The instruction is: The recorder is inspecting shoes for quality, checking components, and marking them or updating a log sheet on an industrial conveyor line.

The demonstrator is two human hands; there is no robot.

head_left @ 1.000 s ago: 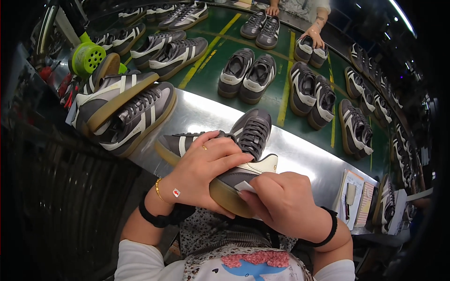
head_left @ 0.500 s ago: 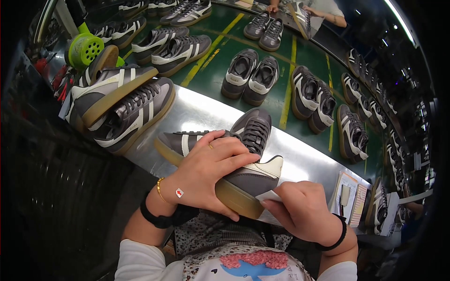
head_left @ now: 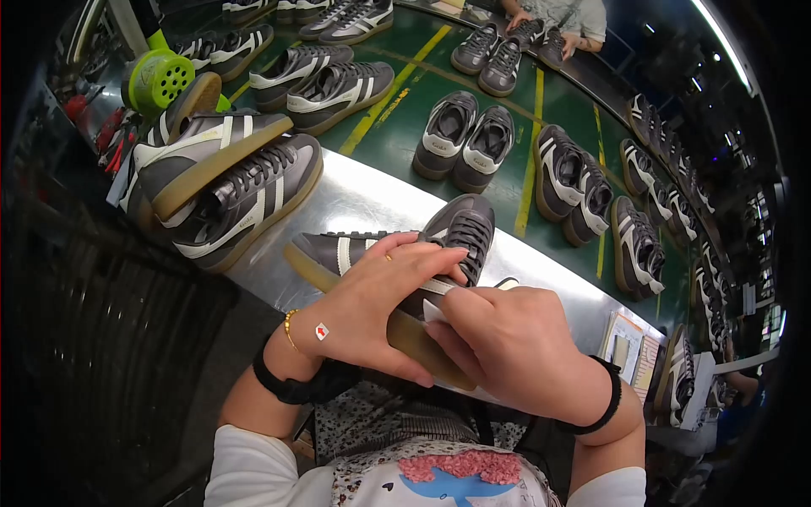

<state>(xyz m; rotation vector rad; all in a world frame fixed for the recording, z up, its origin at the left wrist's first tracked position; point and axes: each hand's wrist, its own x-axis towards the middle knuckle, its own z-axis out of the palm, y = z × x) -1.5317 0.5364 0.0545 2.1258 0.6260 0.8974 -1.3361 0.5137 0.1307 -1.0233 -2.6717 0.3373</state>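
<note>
A dark grey sneaker (head_left: pixel 317 253) with cream stripes and a gum sole lies under my hands, toe to the left and sole edge facing me. My left hand (head_left: pixel 372 304) is wrapped over its middle, thumb along the sole. Between thumb and fingers of my right hand (head_left: pixel 524 346) is a small flat white piece (head_left: pixel 433 313), pressed at the shoe's side just above the sole; its material is unclear. My right hand hides most of the heel. Behind it, a matching sneaker (head_left: pixel 465 228) stands on the metal bench (head_left: pixel 372 190).
Stacked sneakers (head_left: pixel 245 203) stand at the bench's left, near a lime-green reel (head_left: pixel 159 80). Several pairs (head_left: pixel 465 139) stand on the green, yellow-lined surface (head_left: pixel 380 118) beyond. Papers (head_left: pixel 629 346) lie at the right. Across, another person's hands (head_left: pixel 570 42) handle sneakers.
My right hand has moved left with the white piece, from the heel towards the middle of the shoe. My left hand keeps its hold. Across, the other person's raised shoe has been lowered.
</note>
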